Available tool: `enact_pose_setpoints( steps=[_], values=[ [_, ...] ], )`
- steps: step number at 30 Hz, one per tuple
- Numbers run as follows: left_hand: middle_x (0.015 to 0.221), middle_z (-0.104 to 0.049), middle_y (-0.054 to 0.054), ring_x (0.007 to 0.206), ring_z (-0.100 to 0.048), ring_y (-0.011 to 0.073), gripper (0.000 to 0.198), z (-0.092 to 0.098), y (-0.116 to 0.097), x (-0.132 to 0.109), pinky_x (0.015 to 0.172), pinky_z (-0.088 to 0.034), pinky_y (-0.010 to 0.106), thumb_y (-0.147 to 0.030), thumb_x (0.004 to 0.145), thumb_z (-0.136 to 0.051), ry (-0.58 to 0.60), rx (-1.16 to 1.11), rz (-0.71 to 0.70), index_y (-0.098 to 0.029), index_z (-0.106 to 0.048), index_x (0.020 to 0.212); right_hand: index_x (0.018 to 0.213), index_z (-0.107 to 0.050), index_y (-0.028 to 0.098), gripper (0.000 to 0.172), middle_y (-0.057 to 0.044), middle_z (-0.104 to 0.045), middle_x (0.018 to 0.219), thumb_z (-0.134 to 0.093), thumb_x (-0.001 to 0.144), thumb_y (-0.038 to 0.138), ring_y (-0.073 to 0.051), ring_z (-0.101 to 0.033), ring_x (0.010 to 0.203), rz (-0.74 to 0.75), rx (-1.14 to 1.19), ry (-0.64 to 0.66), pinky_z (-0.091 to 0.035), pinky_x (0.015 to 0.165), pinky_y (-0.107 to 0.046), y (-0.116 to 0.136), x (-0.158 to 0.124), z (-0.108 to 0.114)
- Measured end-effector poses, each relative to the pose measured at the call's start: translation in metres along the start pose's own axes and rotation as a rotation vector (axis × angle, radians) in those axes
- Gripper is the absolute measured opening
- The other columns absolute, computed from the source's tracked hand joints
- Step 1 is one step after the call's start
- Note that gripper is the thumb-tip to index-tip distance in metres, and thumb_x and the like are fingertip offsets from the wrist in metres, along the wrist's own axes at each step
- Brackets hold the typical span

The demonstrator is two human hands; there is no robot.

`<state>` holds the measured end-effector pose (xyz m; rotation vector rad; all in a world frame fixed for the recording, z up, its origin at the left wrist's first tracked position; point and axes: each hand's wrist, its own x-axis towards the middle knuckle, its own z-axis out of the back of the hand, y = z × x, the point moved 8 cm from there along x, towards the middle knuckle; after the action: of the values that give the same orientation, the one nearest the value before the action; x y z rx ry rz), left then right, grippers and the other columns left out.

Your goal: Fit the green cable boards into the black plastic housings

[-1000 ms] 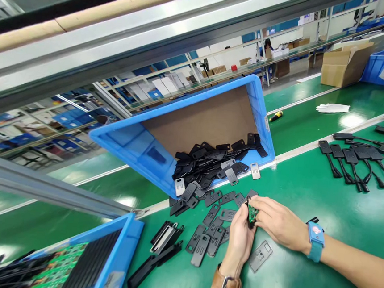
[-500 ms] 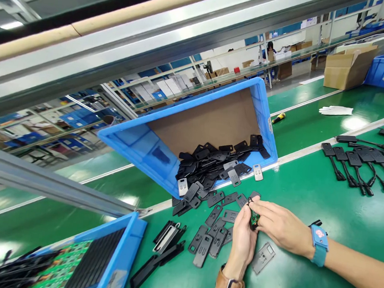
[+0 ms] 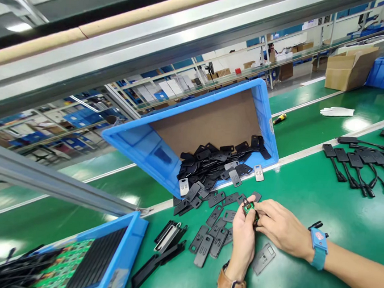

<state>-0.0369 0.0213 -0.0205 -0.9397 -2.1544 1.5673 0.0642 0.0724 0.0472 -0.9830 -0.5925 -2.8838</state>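
Note:
A small black casing with a green circuit board (image 3: pixel 249 208) in it rests in my left hand (image 3: pixel 243 236), whose thumb presses on the board. My right hand (image 3: pixel 280 225) pinches the same casing from the right side, its fingers hiding the lower part. On the green bench just below my hands lies a grey cover plate (image 3: pixel 264 259). To the left of my hands several dark cover plates (image 3: pixel 203 250) are scattered. They spread up to a tipped blue bin (image 3: pixel 190 112) that holds a heap of similar plates.
A blue tray (image 3: pixel 133 246) at lower left carries circuit boards, black casings and cables. Black casing parts (image 3: pixel 157 266) lie beside it. Finished-looking cabled units (image 3: pixel 355 160) sit at right. A yellow screwdriver (image 3: pixel 280 118), white glove (image 3: pixel 337 112) and carton (image 3: pixel 349 68) are farther back.
The casing has turned in my hands, so more of the green board shows. My left thumb now lies across it, and my right fingers have shifted down off its top.

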Motion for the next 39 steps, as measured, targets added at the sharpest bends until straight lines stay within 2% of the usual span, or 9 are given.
enact_pose_setpoints(
  steps=[5, 10, 13, 16, 18, 25, 32, 35, 39],
  values=[
    [0.093, -0.068, 0.004, 0.089, -0.067, 0.018, 0.033, -0.004, -0.009, -0.001, 0.088, -0.05, 0.033, -0.027, 0.083, -0.071, 0.016, -0.093, -0.036, -0.02, -0.06, 0.113, 0.093, -0.062, 0.017, 0.017, -0.009, -0.067, 0.097, -0.048, 0.1, 0.024, -0.023, -0.06, 0.09, -0.122, 0.048, 0.076, -0.048, 0.08, -0.036, -0.004, -0.003, -0.008],
    [0.095, -0.064, 0.003, 0.096, -0.066, 0.0201, 0.035, -0.003, -0.017, -0.004, 0.089, -0.05, 0.034, -0.029, 0.082, -0.074, -0.039, -0.213, -0.075, -0.02, -0.059, 0.112, 0.08, -0.058, 0.018, 0.023, 0.0, -0.063, 0.068, -0.057, 0.095, 0.036, -0.015, -0.056, 0.061, -0.523, 0.351, 0.126, -0.036, 0.059, -0.026, -0.021, -0.009, -0.016],
    [0.094, -0.063, 0.003, 0.1, -0.065, 0.021, 0.036, -0.004, -0.018, -0.006, 0.091, -0.049, 0.034, -0.03, 0.081, -0.074, -0.046, -0.256, -0.093, -0.021, -0.06, 0.113, 0.068, -0.055, 0.017, 0.033, 0.001, -0.06, 0.059, -0.051, 0.096, 0.035, -0.012, -0.051, 0.054, -0.639, 0.591, 0.153, -0.035, 0.054, -0.024, -0.025, -0.013, -0.028],
    [0.093, -0.062, 0.002, 0.1, -0.064, 0.0203, 0.035, -0.005, -0.016, -0.008, 0.092, -0.048, 0.034, -0.028, 0.082, -0.074, -0.056, -0.304, -0.096, -0.022, -0.061, 0.113, 0.066, -0.053, 0.017, 0.033, 0.0, -0.061, 0.057, -0.051, 0.094, 0.033, -0.012, -0.05, 0.051, -0.718, 0.843, 0.163, -0.037, 0.052, -0.022, -0.026, -0.017, -0.041],
    [0.093, -0.061, 0.002, 0.099, -0.063, 0.019, 0.033, -0.005, -0.016, -0.01, 0.094, -0.047, 0.033, -0.027, 0.081, -0.075, -0.063, -0.339, -0.096, -0.022, -0.062, 0.111, 0.066, -0.054, 0.017, 0.03, 0.0, -0.062, 0.058, -0.054, 0.092, 0.031, -0.012, -0.051, 0.052, -0.733, 0.877, 0.132, -0.037, 0.053, -0.021, -0.027, -0.018, -0.042],
    [0.092, -0.057, 0.001, 0.095, -0.06, 0.0162, 0.027, -0.008, -0.023, -0.014, 0.09, -0.047, 0.029, -0.025, 0.082, -0.074, -0.071, -0.383, -0.112, -0.023, -0.063, 0.106, 0.063, -0.054, 0.018, 0.03, 0.001, -0.061, 0.056, -0.055, 0.091, 0.027, -0.012, -0.051, 0.052, -0.712, 0.672, 0.076, -0.034, 0.052, -0.023, -0.023, -0.015, -0.028],
    [0.092, -0.057, 0.001, 0.094, -0.061, 0.0179, 0.024, -0.012, -0.026, -0.018, 0.09, -0.047, 0.03, -0.028, 0.084, -0.071, -0.054, -0.268, -0.191, -0.024, -0.06, 0.106, 0.055, -0.043, 0.019, 0.037, 0.005, -0.042, 0.044, -0.055, 0.088, 0.028, -0.009, -0.036, 0.042, -0.789, 0.671, 0.12, -0.021, 0.043, -0.022, -0.033, -0.02, -0.039],
    [0.092, -0.058, 0.001, 0.094, -0.062, 0.0184, 0.026, -0.013, -0.029, -0.019, 0.09, -0.048, 0.031, -0.031, 0.084, -0.071, -0.048, -0.232, -0.214, -0.024, -0.06, 0.107, 0.061, -0.048, 0.019, 0.03, 0.005, -0.045, 0.043, -0.052, 0.089, 0.027, -0.009, -0.039, 0.04, -0.815, 0.796, 0.183, -0.025, 0.042, -0.021, -0.033, -0.022, -0.047],
    [0.093, -0.061, 0.002, 0.099, -0.065, 0.0213, 0.03, -0.016, -0.028, -0.018, 0.095, -0.048, 0.037, -0.032, 0.083, -0.073, -0.032, -0.237, -0.171, -0.025, -0.059, 0.109, 0.078, -0.052, 0.017, 0.01, 0.005, -0.054, 0.06, -0.059, 0.084, 0.021, -0.009, -0.048, 0.052, -0.71, 0.915, 0.116, -0.036, 0.049, -0.019, -0.032, -0.013, -0.037]
  ],
)
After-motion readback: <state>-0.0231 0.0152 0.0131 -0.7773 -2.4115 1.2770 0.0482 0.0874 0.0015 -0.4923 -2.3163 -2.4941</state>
